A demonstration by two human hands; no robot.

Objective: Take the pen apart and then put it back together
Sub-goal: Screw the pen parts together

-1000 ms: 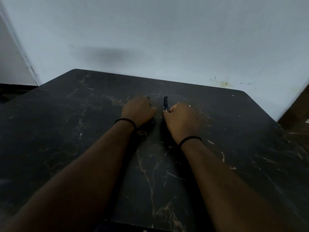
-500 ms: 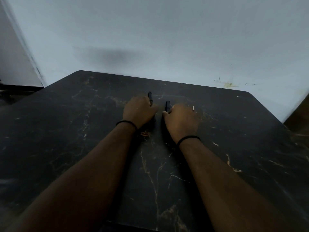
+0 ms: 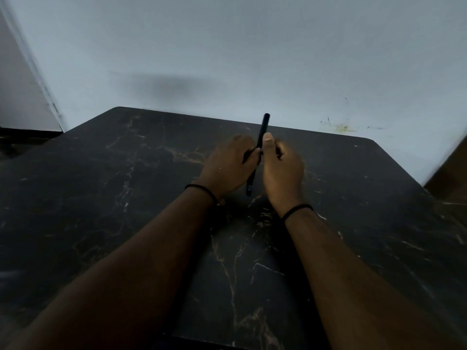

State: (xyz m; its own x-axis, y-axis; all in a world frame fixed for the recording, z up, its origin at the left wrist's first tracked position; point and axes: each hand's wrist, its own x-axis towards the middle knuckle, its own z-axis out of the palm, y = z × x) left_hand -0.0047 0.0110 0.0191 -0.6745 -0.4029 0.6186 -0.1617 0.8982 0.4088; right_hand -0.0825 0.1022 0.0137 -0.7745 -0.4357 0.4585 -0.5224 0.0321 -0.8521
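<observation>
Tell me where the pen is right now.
In the head view, the pen stands nearly upright at centre, between the left hand and right hand, above the dark table.

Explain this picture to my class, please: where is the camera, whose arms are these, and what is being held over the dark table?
The camera sits on the person's head, looking forward and down, so the two bare forearms are the wearer's own. Each wrist carries a thin black band. Both hands meet over a black marble-patterned table by a pale wall. The left hand and right hand pinch a slim black pen between them, tilted nearly upright. Whether it is fully assembled is unclear.
</observation>
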